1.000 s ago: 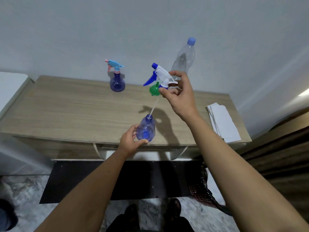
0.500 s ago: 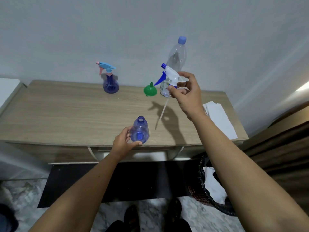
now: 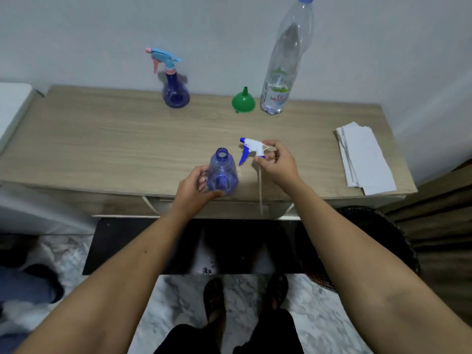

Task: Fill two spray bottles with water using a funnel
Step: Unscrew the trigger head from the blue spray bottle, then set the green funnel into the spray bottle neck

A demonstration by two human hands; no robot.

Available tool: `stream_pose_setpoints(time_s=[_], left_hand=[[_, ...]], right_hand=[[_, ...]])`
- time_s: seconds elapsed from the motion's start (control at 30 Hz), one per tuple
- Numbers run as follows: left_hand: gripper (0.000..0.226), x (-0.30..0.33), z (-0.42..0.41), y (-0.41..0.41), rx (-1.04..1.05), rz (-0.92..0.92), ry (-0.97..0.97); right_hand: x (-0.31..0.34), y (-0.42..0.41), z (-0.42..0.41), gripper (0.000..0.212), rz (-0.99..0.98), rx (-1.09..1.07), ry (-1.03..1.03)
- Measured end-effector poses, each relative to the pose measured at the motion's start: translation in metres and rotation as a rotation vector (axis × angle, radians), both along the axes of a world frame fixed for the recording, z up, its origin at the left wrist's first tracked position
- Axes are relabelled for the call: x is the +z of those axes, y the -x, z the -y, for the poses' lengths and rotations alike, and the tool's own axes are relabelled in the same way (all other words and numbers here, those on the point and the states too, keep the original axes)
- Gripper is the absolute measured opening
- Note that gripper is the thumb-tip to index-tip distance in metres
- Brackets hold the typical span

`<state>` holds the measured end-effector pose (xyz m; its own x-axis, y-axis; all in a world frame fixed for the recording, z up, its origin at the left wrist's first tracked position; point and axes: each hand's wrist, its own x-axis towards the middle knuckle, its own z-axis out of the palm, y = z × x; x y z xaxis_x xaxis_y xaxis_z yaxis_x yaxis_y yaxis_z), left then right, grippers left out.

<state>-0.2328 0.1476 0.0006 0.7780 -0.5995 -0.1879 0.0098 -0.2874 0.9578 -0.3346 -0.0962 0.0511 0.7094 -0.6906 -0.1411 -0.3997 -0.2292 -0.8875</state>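
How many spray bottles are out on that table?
2: an open translucent blue spray bottle held by the left hand near the front edge, and a capped blue one with a light-blue trigger by the wall.

A light wood-grain table point(image 3: 102, 139) is standing against the wall, carrying a capped blue spray bottle point(image 3: 175, 90) at the back, a green funnel point(image 3: 243, 101) sitting mouth-down beside a tall clear water bottle point(image 3: 283, 72), a stack of white paper napkins point(image 3: 364, 157) lying at its right end, and an uncapped blue bottle point(image 3: 222, 172) standing near the front edge

bare forearms, black trousers, sandals
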Motion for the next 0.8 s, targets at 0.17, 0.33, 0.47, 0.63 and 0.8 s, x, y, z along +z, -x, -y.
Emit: stream_pose_setpoints(time_s=[0.17,0.33,0.47,0.63,0.8], left_hand=[[0.072,0.001,-0.001,0.001,0.022,0.021,-0.006],[0.070,0.005,0.001,0.002,0.042,0.000,-0.007],[0.071,0.009,0.002,0.005,0.042,-0.012,-0.007],[0.072,0.014,0.003,0.008,0.072,-0.045,0.009],[0.074,0.016,0.001,0.009,0.080,-0.062,0.018]], right_hand=[[-0.025,-0.009,0.008,0.046,-0.072,0.035,0.019],[-0.034,-0.015,0.010,0.045,-0.157,0.095,0.049],[-0.038,-0.014,0.011,0.047,-0.157,0.103,0.075],[-0.043,-0.013,0.011,0.045,-0.143,0.069,0.077],[-0.035,-0.013,0.016,0.047,-0.109,0.065,0.125]])
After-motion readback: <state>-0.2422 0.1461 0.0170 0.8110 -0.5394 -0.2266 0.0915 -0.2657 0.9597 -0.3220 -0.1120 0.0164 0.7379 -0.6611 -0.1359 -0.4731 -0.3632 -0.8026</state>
